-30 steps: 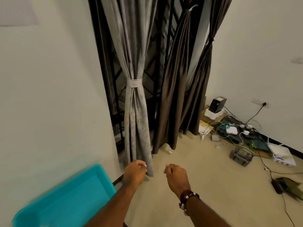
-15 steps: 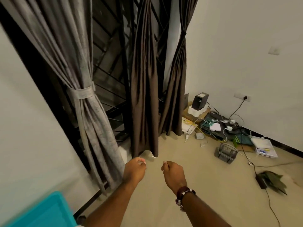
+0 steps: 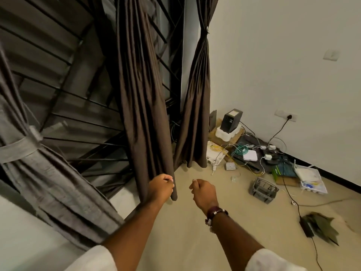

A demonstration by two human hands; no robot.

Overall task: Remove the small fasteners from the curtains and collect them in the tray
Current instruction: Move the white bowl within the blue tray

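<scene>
Both my forearms reach out over bare beige floor (image 3: pixel 175 241), white sleeves at the bottom edge. My left hand (image 3: pixel 161 187) has its fingers curled in against the lower hem of the middle dark brown curtain (image 3: pixel 142 114); a small pale bit shows at the fingertips, but I cannot tell whether it is a fastener. My right hand (image 3: pixel 204 190), a beaded bracelet (image 3: pixel 214 214) on its wrist, is curled into a loose fist, apart from the fabric; what it holds, if anything, is hidden. Open floor lies between and right of the hands. To the left, the grey curtain (image 3: pixel 48 182) is bunched by its tie-back band (image 3: pixel 19 148) against the black window grille (image 3: pixel 78 114). Farther on, the second brown curtain (image 3: pixel 197 114) is cinched high by a small fastener (image 3: pixel 207 28). Past it, along the white wall (image 3: pixel 283 55), a grey wire basket (image 3: pixel 262 189) stands just ahead of tangled cables, a black box on foam (image 3: pixel 231 122) and a white router (image 3: pixel 250 155). No tray is in view.
</scene>
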